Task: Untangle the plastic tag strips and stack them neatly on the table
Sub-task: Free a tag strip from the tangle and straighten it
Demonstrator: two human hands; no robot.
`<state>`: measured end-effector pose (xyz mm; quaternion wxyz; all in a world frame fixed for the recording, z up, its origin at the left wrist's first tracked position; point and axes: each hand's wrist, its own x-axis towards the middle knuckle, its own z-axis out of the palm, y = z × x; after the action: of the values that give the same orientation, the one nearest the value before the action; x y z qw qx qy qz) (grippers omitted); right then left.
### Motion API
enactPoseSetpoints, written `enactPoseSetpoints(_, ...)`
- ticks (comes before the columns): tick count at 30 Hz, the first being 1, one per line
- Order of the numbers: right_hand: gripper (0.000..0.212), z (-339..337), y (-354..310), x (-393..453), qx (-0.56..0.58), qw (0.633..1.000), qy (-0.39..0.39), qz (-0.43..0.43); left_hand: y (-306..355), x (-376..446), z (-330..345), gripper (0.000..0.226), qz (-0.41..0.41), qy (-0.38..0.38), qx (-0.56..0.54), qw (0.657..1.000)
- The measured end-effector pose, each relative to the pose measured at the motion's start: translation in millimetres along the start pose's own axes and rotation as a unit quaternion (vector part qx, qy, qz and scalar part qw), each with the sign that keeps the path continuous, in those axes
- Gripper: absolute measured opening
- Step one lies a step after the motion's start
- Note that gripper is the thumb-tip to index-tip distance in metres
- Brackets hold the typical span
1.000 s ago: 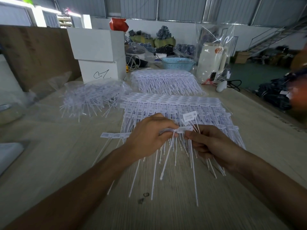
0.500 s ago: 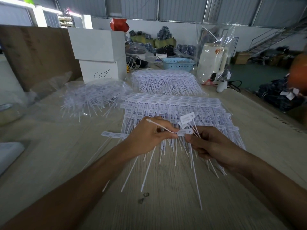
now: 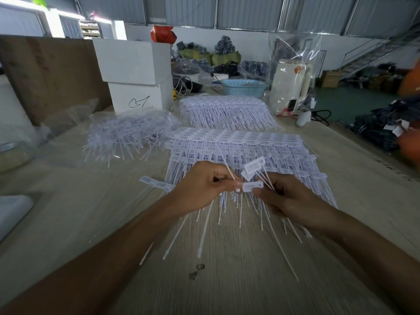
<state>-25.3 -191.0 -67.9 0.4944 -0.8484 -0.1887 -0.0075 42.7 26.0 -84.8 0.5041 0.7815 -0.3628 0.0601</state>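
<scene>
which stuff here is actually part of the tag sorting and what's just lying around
Part of the job:
left hand
right hand
held tag strips
near neat stack
far neat stack
tangled pile
table

Lying about:
white boxes
blue basket
red bag
white appliance

Pale matt wood-grain worktop (image 3: 238,280); white, smooth plastic tag strips (image 3: 238,146); glossy clear plastic bag (image 3: 293,48); light blue perforated plastic basket (image 3: 243,87); matt white cardboard boxes (image 3: 134,62).
</scene>
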Motion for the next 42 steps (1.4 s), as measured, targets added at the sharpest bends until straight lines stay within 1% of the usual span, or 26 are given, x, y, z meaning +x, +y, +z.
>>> enactPoseSetpoints(2, 0.013, 1, 2, 2, 0.040, 0.999, 0.021, 0.013, -1, 0, 0, 0.011, 0.001, 0.006, 0.011, 1.000)
enactPoseSetpoints(3, 0.015, 1, 4, 2, 0.070, 0.997, 0.033, 0.019, 0, -1, 1, 0.013, 0.007, 0.008, 0.020, 1.000)
enactPoseSetpoints(4, 0.018, 2, 4, 2, 0.100, 0.994, 0.040, 0.030, 0, -1, 2, 0.016, 0.017, 0.010, 0.029, 0.999)
enactPoseSetpoints(7, 0.021, 4, 4, 3, 0.163, 0.985, 0.027, 0.058, 2, -2, 4, 0.016, 0.041, 0.024, 0.045, 0.998)
enactPoseSetpoints(12, 0.045, -1, 7, 9, 0.274, 0.949, 0.044, 0.149, 5, -1, 0, 0.017, 0.064, 0.085, 0.057, 0.993)
enactPoseSetpoints(14, 0.059, -2, 6, 9, 0.293, 0.939, 0.045, 0.177, 5, 0, -1, 0.018, 0.068, 0.101, 0.064, 0.991)
enactPoseSetpoints(16, 0.068, -1, 6, 9, 0.290, 0.935, 0.034, 0.203, 6, -1, 0, 0.017, 0.069, 0.107, 0.067, 0.990)
enactPoseSetpoints(20, 0.073, 4, 6, 7, 0.269, 0.940, -0.017, 0.210, 4, -1, -1, 0.015, 0.064, 0.114, 0.081, 0.988)
enactPoseSetpoints(24, 0.068, 5, 5, 7, 0.252, 0.949, -0.030, 0.189, 4, -1, 0, 0.014, 0.048, 0.103, 0.107, 0.988)
enactPoseSetpoints(28, 0.038, 7, 4, 4, 0.232, 0.961, -0.039, 0.143, 4, -2, 2, 0.013, 0.063, 0.107, 0.126, 0.984)
enactPoseSetpoints(30, 0.032, 7, 4, 4, 0.234, 0.961, -0.034, 0.140, 4, -2, 2, 0.014, 0.068, 0.105, 0.130, 0.984)
enactPoseSetpoints(34, 0.036, 7, 4, 6, 0.239, 0.960, -0.013, 0.149, 4, -2, 1, 0.019, 0.091, 0.096, 0.158, 0.979)
enactPoseSetpoints(38, 0.043, 8, 4, 5, 0.244, 0.958, -0.006, 0.153, 6, -1, 0, 0.016, 0.118, 0.080, 0.184, 0.973)
enactPoseSetpoints(42, 0.037, 7, -1, 3, 0.262, 0.952, -0.004, 0.158, 6, -1, -1, 0.014, 0.120, 0.075, 0.192, 0.971)
